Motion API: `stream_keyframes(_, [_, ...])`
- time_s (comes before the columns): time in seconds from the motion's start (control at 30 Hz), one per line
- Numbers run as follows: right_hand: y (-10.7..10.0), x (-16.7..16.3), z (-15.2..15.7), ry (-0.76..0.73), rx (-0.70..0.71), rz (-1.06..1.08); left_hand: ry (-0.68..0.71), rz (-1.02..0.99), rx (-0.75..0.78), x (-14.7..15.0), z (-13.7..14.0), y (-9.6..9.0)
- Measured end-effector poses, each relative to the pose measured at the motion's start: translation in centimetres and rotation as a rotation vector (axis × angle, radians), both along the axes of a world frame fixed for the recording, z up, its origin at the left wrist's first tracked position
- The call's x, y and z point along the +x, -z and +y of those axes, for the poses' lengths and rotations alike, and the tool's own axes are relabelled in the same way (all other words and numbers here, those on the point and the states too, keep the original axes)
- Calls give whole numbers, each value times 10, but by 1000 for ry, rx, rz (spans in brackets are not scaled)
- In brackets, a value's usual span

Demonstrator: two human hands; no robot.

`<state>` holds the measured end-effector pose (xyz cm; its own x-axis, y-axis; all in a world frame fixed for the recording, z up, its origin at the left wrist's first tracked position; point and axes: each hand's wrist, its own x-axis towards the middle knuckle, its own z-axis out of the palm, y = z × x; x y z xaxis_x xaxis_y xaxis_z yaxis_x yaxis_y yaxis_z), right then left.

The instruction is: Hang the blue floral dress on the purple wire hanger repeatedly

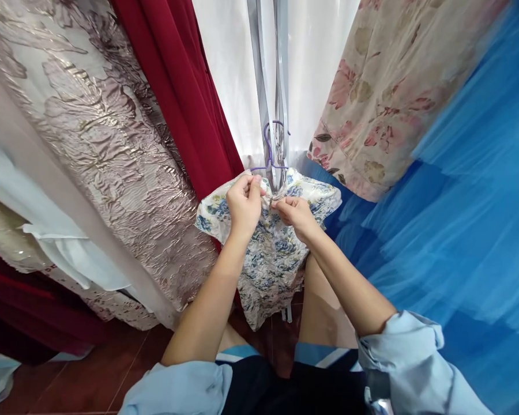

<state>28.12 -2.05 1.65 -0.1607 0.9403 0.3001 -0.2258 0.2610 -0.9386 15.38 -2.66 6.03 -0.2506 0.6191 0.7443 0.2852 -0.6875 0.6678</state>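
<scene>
A white dress with a blue floral print (281,248) hangs in front of me on a purple hanger (269,144). My left hand (245,202) is closed at the left side of its neckline, pinching the fabric between thumb and fingers. On the other side of the neck opening, my right hand (294,214) is also closed, its thumb and fingertips pinching the edge near the middle of the collar. A small dark spot shows at the right fingertips, too small to name. The two hands are close together but apart.
Left of the dress hang a dark red cloth (181,86) and a shiny pink textured garment (108,144). Pale grey straps (259,63) run down behind the hanger. At the right are a pink-flowered garment (372,109) and blue tulle (467,219). Reddish floor tiles (112,363) lie below.
</scene>
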Motion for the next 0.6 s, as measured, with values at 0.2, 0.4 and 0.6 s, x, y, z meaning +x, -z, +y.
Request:
stream_keyframes(0.2, [57,7,-20,27,-48,-57,9,-241,50,-59,7,-31])
stream_keyframes(0.4, [72,12,-56,-9,-45,-65,-190,-444,-9,-139,10,3])
stream_keyframes(0.6, [79,5,-63,-67,-47,-118,-99,-677,-258,-142,15,60])
